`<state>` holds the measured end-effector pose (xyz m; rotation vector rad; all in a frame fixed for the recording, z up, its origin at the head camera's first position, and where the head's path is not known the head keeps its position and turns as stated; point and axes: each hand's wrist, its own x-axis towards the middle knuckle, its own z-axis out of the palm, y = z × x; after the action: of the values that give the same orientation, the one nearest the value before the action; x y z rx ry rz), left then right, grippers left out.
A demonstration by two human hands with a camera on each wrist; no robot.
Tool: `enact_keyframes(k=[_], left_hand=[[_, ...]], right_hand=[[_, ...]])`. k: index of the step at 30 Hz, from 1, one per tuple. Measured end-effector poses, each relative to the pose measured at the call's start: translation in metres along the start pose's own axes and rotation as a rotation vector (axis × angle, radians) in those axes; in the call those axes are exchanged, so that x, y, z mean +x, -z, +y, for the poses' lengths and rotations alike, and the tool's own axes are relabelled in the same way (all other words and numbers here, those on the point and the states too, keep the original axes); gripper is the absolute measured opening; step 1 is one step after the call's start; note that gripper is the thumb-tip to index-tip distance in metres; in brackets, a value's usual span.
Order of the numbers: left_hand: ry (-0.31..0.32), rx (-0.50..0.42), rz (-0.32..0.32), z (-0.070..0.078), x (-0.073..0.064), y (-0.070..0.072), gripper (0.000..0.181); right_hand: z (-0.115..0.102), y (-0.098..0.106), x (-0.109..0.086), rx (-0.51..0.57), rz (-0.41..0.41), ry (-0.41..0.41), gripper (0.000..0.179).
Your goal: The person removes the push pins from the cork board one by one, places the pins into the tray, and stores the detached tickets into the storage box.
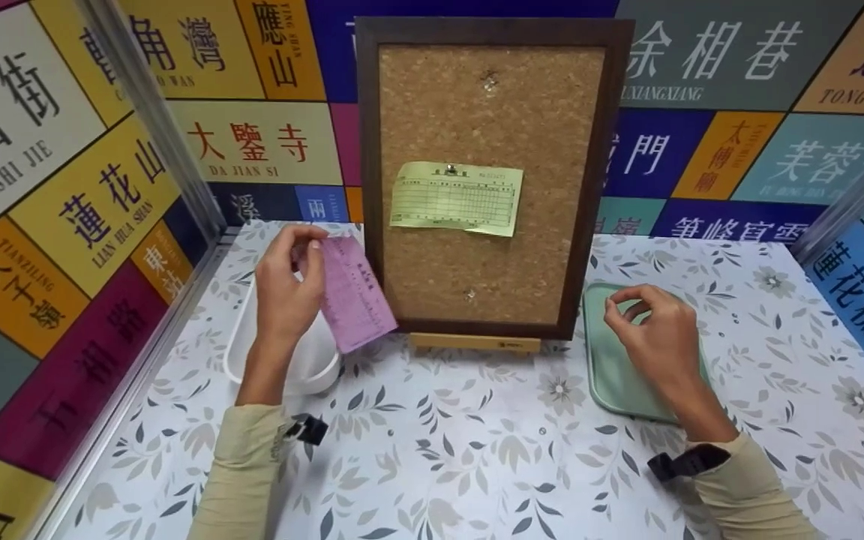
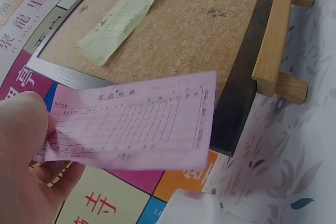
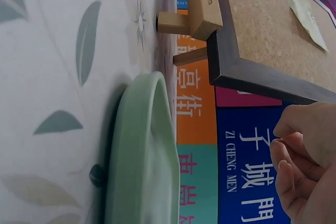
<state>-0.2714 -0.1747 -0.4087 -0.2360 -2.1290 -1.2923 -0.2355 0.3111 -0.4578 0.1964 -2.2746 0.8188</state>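
In the head view my left hand pinches a pink paper slip by its edge, thumb on top, just left of the cork board. Printed lines and a table show on the slip in the left wrist view. My right hand hovers over a green tray, its thumb and index fingertips together; whether something small is between them, I cannot tell. A clear pushpin fixes a yellow-green slip to the middle of the board.
The dark-framed board leans upright on a small wooden stand. More clear pins sit high and low on the cork. A white container stands under my left hand. Lettered panels wall the flowered table.
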Motion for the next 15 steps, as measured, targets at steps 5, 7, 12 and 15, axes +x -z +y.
enact_keyframes(k=[5, 7, 12, 15], left_hand=[[0.009, 0.011, 0.007, -0.003, 0.001, 0.006, 0.019], [0.004, 0.02, 0.007, -0.006, 0.002, 0.008, 0.018], [-0.014, 0.056, 0.012, -0.011, 0.004, 0.01, 0.02], [-0.032, 0.096, 0.013, -0.013, 0.005, 0.011, 0.021]], right_hand=[[0.003, 0.0, 0.003, -0.003, -0.043, -0.039, 0.004], [0.004, 0.0, 0.003, -0.004, -0.06, -0.059, 0.004], [0.008, 0.002, 0.001, -0.013, -0.098, -0.104, 0.008], [0.011, 0.003, 0.001, -0.025, -0.116, -0.123, 0.005]])
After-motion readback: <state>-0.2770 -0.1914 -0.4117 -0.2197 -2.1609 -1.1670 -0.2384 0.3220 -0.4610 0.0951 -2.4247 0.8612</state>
